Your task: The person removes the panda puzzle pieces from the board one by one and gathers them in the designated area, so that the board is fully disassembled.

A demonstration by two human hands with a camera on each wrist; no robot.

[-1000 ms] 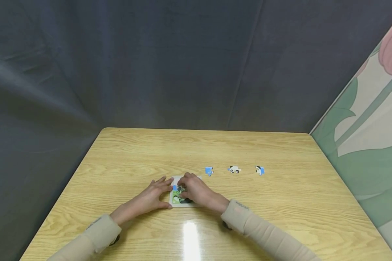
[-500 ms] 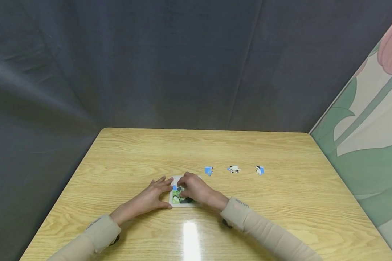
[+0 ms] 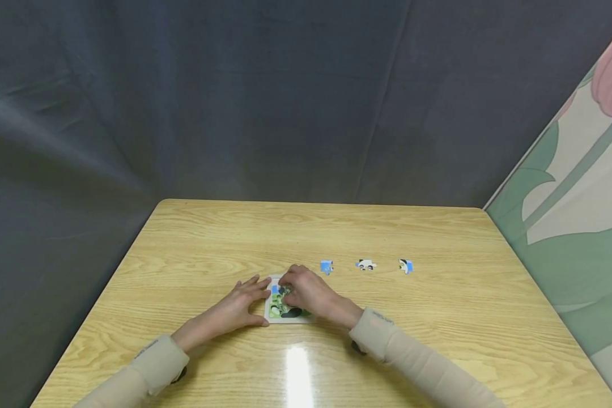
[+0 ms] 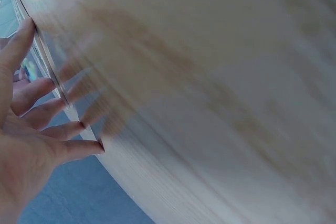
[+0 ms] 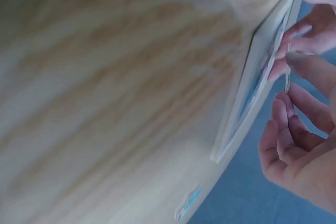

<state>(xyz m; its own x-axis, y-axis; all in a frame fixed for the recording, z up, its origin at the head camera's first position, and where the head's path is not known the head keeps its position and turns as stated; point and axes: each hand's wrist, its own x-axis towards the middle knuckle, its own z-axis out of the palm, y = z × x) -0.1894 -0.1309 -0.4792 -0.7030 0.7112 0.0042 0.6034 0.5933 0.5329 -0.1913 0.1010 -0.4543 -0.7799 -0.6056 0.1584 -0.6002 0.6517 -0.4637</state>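
A small puzzle frame with a pale border (image 3: 290, 321) lies on the table, its inside showing green, black and white picture parts. My left hand (image 3: 237, 306) rests at its left side, fingers spread and fairly straight, with fingertips and thumb against the border. Over the frame, my right hand (image 3: 311, 292) pinches a thin jigsaw piece (image 5: 287, 69) between thumb and fingertips. That piece appears edge-on in the right wrist view, apart from the frame's surface. The right hand covers much of the frame's right half in the head view.
Beyond the frame to the right lie three loose jigsaw pieces: a blue one (image 3: 326, 267), a white one with black marks (image 3: 365, 264) and a blue, white and black one (image 3: 406, 266). A dark curtain (image 3: 306, 102) hangs behind the wooden table (image 3: 209, 238).
My right hand has shifted slightly away from me with the jigsaw piece, so a little more of the frame's lower part shows. The left hand stays where it was.
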